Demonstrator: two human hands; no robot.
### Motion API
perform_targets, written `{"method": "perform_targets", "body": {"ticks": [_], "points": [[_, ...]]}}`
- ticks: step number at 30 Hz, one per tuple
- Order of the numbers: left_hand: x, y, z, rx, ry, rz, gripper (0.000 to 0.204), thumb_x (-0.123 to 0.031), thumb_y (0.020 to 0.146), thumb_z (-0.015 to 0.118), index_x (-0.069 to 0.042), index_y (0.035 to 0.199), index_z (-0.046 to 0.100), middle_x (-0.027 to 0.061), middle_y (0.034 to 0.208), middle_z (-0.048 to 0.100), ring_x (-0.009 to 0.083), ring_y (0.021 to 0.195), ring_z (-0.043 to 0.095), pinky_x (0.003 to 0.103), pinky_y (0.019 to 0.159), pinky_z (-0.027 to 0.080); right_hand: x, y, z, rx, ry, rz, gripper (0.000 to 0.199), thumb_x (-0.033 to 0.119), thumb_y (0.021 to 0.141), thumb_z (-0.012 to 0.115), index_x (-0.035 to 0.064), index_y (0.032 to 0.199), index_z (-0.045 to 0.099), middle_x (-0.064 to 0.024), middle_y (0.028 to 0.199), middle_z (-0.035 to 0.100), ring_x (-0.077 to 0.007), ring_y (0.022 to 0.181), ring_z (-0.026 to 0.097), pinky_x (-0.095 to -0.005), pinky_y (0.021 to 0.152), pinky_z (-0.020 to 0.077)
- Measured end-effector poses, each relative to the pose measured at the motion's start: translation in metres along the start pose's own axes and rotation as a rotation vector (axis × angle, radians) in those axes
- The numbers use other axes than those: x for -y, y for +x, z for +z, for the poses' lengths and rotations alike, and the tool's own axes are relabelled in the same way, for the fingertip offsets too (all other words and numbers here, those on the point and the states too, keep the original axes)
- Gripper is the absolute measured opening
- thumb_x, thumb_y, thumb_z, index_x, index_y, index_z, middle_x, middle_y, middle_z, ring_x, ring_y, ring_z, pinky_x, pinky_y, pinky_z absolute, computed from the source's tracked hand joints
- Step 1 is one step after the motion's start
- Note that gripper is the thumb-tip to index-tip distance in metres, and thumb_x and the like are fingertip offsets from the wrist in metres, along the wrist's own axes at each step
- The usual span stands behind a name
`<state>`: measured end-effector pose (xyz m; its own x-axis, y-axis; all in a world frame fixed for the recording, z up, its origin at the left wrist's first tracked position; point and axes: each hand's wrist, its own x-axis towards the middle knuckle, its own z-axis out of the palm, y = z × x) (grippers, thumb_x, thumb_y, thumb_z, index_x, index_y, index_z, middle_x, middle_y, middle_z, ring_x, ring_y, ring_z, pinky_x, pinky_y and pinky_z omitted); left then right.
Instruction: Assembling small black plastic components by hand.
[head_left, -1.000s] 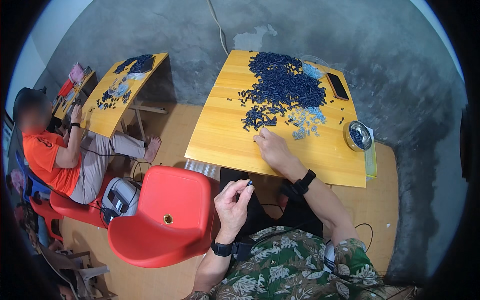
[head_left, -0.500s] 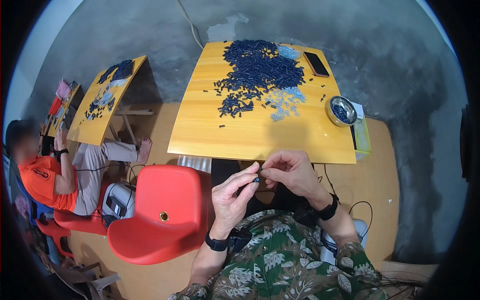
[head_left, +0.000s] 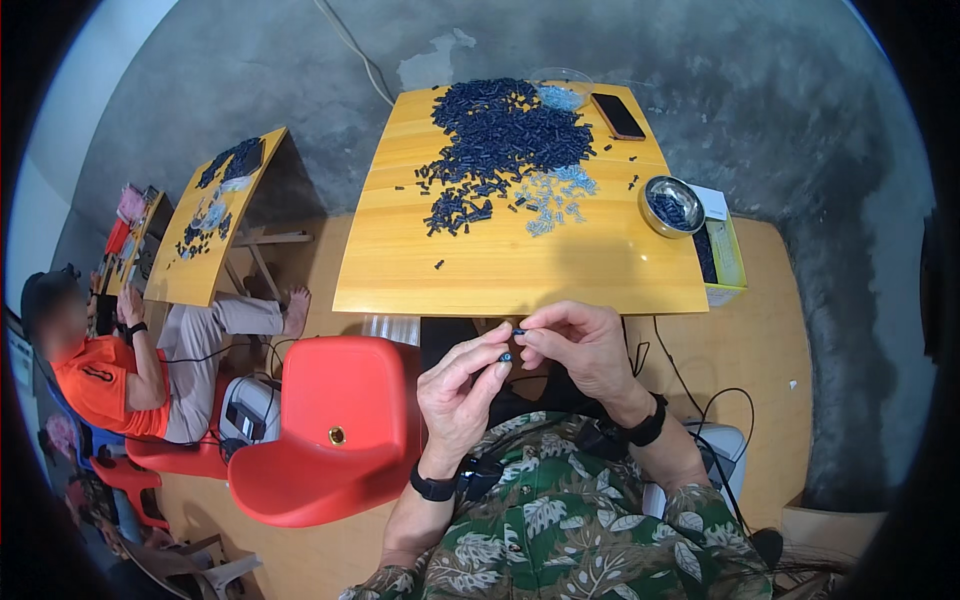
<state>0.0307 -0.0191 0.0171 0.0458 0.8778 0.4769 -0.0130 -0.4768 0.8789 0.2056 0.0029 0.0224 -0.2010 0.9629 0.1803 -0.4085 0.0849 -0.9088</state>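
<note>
left hand: yours, raised in front of your chest, thumb and forefinger pinching a small dark piece with a bluish tip.
right hand: yours, fingertips pressed together on a second tiny dark piece, just beside the left hand's tips.
where the pieces are: both held in the air below the near edge of the desk, over your lap, nearly touching each other.
how to do it well: keep both pinches close to the tips, line the two pieces end to end, bring them together slowly; they look small and easy to drop.
look of the pieces: short, dark blue-black, stubby; finer detail too small to tell.
pile: heap of the same dark pieces at the far side of the desk, strays scattered toward you.
clear bits: pale scatter just right of the pile.
metal bowl: right edge of desk, dark pieces inside.
phone: far right corner, lying flat.
red chair: to your left.
other person: orange shirt, seated at another desk, far left.
</note>
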Motion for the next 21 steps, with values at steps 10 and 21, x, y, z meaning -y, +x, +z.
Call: {"method": "perform_targets", "body": {"ticks": [10,21], "points": [[0.003,0.0,0.0,-0.065,0.093,-0.109,0.013,0.002,0.085,0.069,0.002,0.098,0.07,0.006,0.08,0.069,0.0082,0.071,0.062,0.021,0.063,0.048,0.014,-0.001,0.004,0.03,-0.085,0.066,0.012,0.006,0.09,0.068,-0.0028,0.099,0.068,-0.0062,0.082,0.07,-0.0089,0.071,0.067,-0.0203,0.063,0.0548],[0.0,0.004,-0.001,-0.031,0.255,-0.065,0.012,0.002,0.083,0.07,0.001,0.096,0.07,0.0073,0.073,0.065,0.0107,0.062,0.061,0.024,0.056,0.048,0.015,-0.001,0.005,0.067,-0.117,0.112,0.013,0.008,0.091,0.067,-0.0017,0.099,0.068,-0.0035,0.08,0.069,-0.0075,0.069,0.066,-0.0202,0.062,0.0538]]}}
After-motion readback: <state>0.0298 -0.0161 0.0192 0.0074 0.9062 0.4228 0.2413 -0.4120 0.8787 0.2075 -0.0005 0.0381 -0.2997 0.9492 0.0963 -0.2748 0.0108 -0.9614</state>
